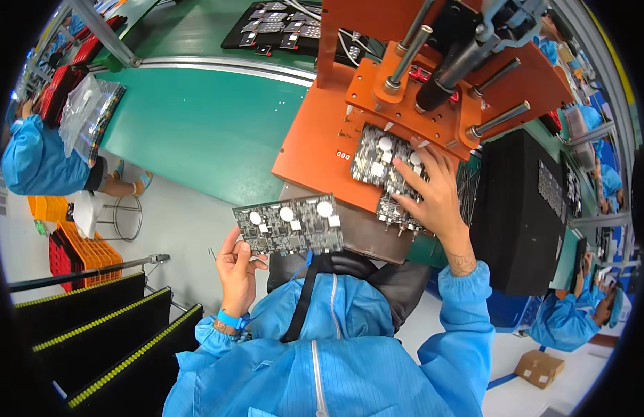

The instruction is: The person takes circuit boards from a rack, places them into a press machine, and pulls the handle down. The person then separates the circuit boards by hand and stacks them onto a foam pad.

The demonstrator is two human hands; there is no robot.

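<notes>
Nearest: left hand (236,267), closed on the lower left edge of a dark circuit board (291,224) and holding it clear of the bench, just in front of the blue-smocked chest. Long axis of the held board roughly left to right, component face toward the camera, round white parts along the upper edge. Next out, up and to the right: right hand (433,194), fingers spread and pressing flat on a second circuit board (386,168) seated on the orange fixture plate (315,146); not a closed grip. Seated board tilted, long axis running from upper left to lower right, its lower end over the plate's front edge. Right hand on the fixture; left hand well apart from it, with only open space and the plate's near edge between the held board and the seat. Directly above the seated board: orange press head (423,90) with steel guide rods, overhanging the right fingers. Right of the fixture: black foam tray (517,208). Beyond: green conveyor belt (204,118), then a black tray of small boards (280,28) at the far edge.
</notes>
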